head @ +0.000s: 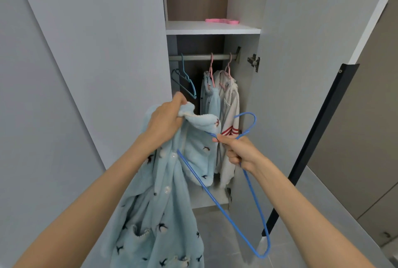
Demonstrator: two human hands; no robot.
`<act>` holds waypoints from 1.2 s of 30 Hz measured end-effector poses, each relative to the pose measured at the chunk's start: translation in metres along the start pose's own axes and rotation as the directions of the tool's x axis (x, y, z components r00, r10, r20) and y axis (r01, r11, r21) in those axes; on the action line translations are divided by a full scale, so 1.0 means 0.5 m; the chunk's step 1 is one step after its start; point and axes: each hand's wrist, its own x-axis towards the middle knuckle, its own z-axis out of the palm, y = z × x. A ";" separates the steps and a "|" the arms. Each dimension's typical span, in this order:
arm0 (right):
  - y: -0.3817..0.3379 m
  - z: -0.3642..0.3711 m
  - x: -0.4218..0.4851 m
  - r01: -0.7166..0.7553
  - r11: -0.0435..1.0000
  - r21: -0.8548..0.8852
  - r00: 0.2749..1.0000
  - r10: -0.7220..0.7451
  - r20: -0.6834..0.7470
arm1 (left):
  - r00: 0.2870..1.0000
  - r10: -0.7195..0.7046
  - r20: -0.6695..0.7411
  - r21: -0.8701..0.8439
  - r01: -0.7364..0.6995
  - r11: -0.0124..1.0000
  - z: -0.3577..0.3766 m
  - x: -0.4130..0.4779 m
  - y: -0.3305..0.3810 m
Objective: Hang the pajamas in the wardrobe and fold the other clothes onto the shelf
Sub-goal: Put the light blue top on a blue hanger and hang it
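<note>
Closest in, the left hand's (165, 120) fingers are curled tight round the bunched collar of a fluffy pale-blue pajama top printed with small dark birds (159, 203), which hangs from that grip before the open wardrobe. The right hand (239, 151) pinches a thin blue wire hanger (215, 201) just below its hook, one end hidden in the top's folds. Beyond, under the white shelf's (211, 27) front edge, the metal rail (198, 57) carries an empty teal hanger (187, 80), a pale-blue garment (210, 100) and a white jacket (230, 104).
</note>
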 end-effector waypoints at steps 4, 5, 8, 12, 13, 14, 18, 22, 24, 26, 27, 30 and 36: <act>-0.017 0.044 -0.003 0.086 0.996 -0.018 0.992 -0.087 -0.090 | 0.999 0.003 0.035 -0.173 0.004 0.985 0.001 -0.019 0.009; -0.015 0.052 -0.005 0.096 0.995 -0.012 0.989 -0.097 -0.108 | 0.999 0.003 0.045 -0.202 0.006 0.979 -0.002 -0.023 0.010; -0.009 0.070 -0.004 0.132 0.991 0.024 0.983 -0.128 -0.132 | 0.997 0.019 0.073 -0.296 0.004 0.955 -0.005 -0.045 0.019; -0.016 0.058 -0.006 0.191 0.971 0.147 0.977 -0.173 -0.124 | 0.983 0.063 0.173 -0.174 -0.032 0.984 0.006 -0.087 0.008; -0.020 0.048 -0.008 0.219 0.966 0.135 0.972 -0.204 -0.120 | 0.975 0.045 0.220 -0.088 -0.026 0.996 0.007 -0.094 0.000; -0.026 0.040 -0.012 0.246 0.964 0.099 0.966 -0.235 -0.109 | 0.963 0.016 0.270 -0.020 -0.011 1.000 0.009 -0.099 -0.009; -0.048 0.022 -0.024 0.301 0.949 -0.096 0.951 -0.306 -0.047 | 0.977 0.080 0.199 0.030 -0.087 0.996 0.006 -0.098 -0.016; -0.044 0.013 -0.035 0.282 0.942 -0.182 0.957 -0.290 -0.015 | 0.964 0.263 -0.028 0.202 -0.253 0.946 -0.025 -0.055 -0.009; -0.045 0.008 -0.037 0.292 0.938 -0.189 0.955 -0.298 -0.003 | 0.937 0.342 0.068 0.350 -0.344 0.871 -0.027 -0.036 -0.001; -0.048 0.004 -0.037 0.311 0.928 -0.203 0.949 -0.316 0.009 | 0.909 0.344 0.234 0.333 -0.407 0.851 -0.016 -0.030 0.011; -0.050 0.002 -0.038 0.327 0.921 -0.212 0.943 -0.332 0.014 | 0.903 0.327 0.278 0.291 -0.403 0.868 -0.009 -0.032 0.016; -0.060 -0.008 -0.042 0.436 0.874 -0.216 0.892 -0.452 -0.025 | 0.930 0.294 0.221 0.187 -0.336 0.923 0.009 -0.040 0.023; -0.024 -0.022 -0.032 0.553 0.562 -0.615 0.512 -0.812 -0.281 | 0.995 0.098 -0.007 0.113 -0.096 0.989 0.000 -0.041 0.000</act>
